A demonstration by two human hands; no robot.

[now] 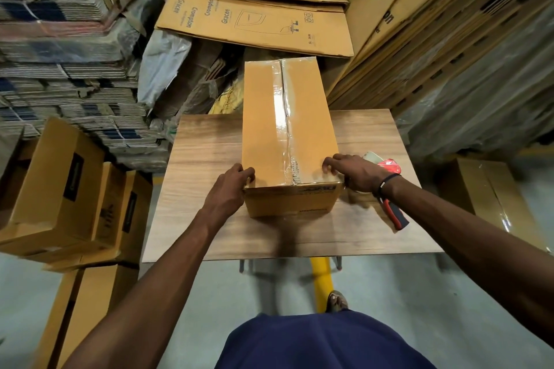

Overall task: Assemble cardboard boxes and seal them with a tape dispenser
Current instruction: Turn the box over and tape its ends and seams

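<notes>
Cardboard fills the storeroom: tall bundles of flattened grey-and-blue corrugated sheets (69, 48) rise at the left, and flat brown printed carton blanks (254, 24) lean against the far stacks, with more brown sheets (434, 24) propped at the right. At the centre stands a small wood-grain table (209, 204), and on it rests a long brown cardboard box (266, 129), its top flaps closed and a strip of clear tape (283, 117) running down the centre seam, wrinkled near the close end. The box lies lengthwise away from the person, its far end reaching past the table's back edge. Assembled brown cartons with black labels (57, 189) sit stacked on the floor to the left, and another taped brown carton (491, 195) stands on the floor at the right. The person's left hand (227, 189) grips the near left top corner of the box, fingers curled over the edge. The right hand (353, 172) presses on the near right top corner, fingers bent onto the flap beside the tape; it holds nothing else. Just behind that wrist, a red-and-black handled tape dispenser (392, 207) lies on the table to the right of the box, touched by neither hand. A black band (386, 181) circles the right wrist.
</notes>
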